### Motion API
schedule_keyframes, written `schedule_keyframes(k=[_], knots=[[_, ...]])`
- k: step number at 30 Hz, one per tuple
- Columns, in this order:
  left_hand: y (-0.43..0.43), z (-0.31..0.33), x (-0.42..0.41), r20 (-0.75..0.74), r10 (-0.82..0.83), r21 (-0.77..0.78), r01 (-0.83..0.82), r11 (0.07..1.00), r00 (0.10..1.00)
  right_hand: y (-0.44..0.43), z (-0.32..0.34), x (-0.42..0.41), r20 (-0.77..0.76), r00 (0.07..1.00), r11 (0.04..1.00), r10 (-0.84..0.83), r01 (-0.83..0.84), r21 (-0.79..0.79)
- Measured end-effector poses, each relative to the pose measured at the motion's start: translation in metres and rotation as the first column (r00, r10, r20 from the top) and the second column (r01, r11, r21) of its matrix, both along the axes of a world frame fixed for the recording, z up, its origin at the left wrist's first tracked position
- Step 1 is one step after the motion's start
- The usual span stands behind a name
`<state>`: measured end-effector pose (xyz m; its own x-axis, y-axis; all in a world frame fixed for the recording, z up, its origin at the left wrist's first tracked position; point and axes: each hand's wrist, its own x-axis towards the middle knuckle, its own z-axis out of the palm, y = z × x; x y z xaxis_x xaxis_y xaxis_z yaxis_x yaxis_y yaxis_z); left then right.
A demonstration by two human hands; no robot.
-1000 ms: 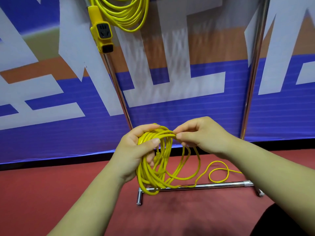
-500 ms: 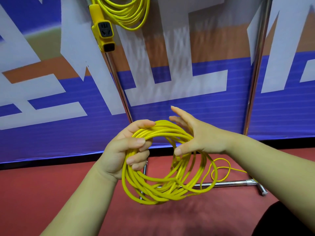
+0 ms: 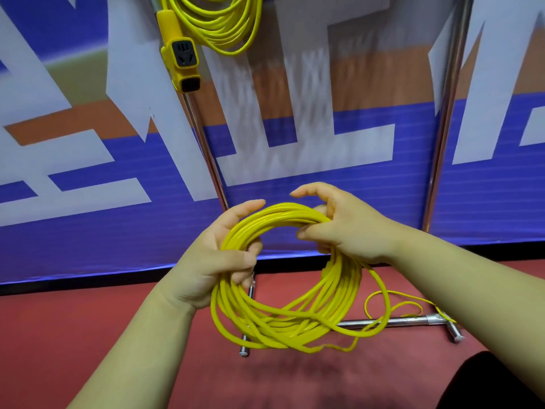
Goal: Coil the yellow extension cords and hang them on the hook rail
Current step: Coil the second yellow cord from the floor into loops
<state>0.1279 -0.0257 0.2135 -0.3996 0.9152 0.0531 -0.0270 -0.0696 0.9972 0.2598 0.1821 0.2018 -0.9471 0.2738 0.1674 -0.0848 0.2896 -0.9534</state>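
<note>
Widened since a second ago, the yellow cord coil (image 3: 290, 278) faces the camera, longest diagonally. Left hand (image 3: 218, 261) clutches its left side; right hand (image 3: 345, 228) pinches the top strands.

Both bare forearms reached forward from below, the hands raised level and close together. The left hand (image 3: 215, 261) was curled, thumb pressed across its fingers, gripping the cord (image 3: 283, 323). The right hand (image 3: 345, 228) pinched it between thumb and bent fingers, forefinger lifted free.
</note>
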Motion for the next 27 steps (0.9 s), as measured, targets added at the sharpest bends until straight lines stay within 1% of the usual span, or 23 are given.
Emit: schedule_keyframes(k=[1,3,4,6,8,10,12,14,16,18,20,22,25,27], knots=[[0.002,-0.002,-0.001,-0.056,0.016,-0.013,-0.017,1.000,0.998,-0.001,0.001,0.001,-0.008,1.000,1.000,-0.020,0.020,-0.003],[0.003,-0.009,-0.003,-0.225,0.142,-0.037,-0.154,0.987,0.964,0.001,0.000,0.002,-0.023,0.997,0.997,-0.072,0.072,-0.005],[0.006,-0.012,-0.003,-0.307,0.205,-0.042,-0.228,0.973,0.929,0.003,-0.001,0.003,-0.024,0.994,0.995,-0.104,0.103,-0.012],[0.009,-0.017,-0.003,-0.449,0.257,-0.048,-0.310,0.949,0.856,0.004,-0.001,0.004,-0.034,0.987,0.987,-0.156,0.154,-0.040],[0.012,-0.024,-0.002,-0.552,0.260,-0.073,-0.356,0.932,0.793,0.007,-0.002,0.004,-0.036,0.978,0.976,-0.205,0.202,-0.079],[0.016,-0.031,-0.004,-0.589,0.296,-0.090,-0.425,0.901,0.752,0.007,-0.005,0.003,-0.050,0.970,0.967,-0.239,0.233,-0.103],[0.020,-0.038,-0.005,-0.576,0.326,-0.117,-0.470,0.875,0.750,0.008,-0.007,0.002,-0.060,0.963,0.959,-0.262,0.253,-0.127],[0.024,-0.041,-0.006,-0.533,0.370,-0.110,-0.496,0.861,0.761,0.011,-0.009,0.002,-0.066,0.959,0.952,-0.274,0.261,-0.160],[0.026,-0.040,-0.008,-0.417,0.403,-0.092,-0.479,0.873,0.815,0.015,-0.011,0.004,-0.078,0.965,0.956,-0.251,0.235,-0.175],[0.025,-0.034,-0.009,-0.266,0.403,-0.046,-0.429,0.902,0.876,0.019,-0.009,0.009,-0.098,0.976,0.976,-0.196,0.184,-0.120],[0.023,-0.027,-0.009,-0.206,0.376,0.004,-0.383,0.924,0.904,0.022,-0.006,0.015,-0.100,0.987,0.992,-0.128,0.127,-0.014],[0.020,-0.022,-0.010,-0.160,0.380,0.049,-0.377,0.925,0.911,0.025,-0.001,0.022,-0.089,0.995,0.997,-0.055,0.060,0.054],[0.019,-0.017,-0.015,-0.076,0.446,0.082,-0.440,0.894,0.892,0.025,0.005,0.029,-0.095,0.994,0.997,0.054,-0.048,0.058],[0.018,-0.015,-0.015,-0.052,0.463,0.077,-0.458,0.885,0.885,0.021,0.006,0.030,-0.124,0.991,0.981,0.049,-0.025,0.194]])
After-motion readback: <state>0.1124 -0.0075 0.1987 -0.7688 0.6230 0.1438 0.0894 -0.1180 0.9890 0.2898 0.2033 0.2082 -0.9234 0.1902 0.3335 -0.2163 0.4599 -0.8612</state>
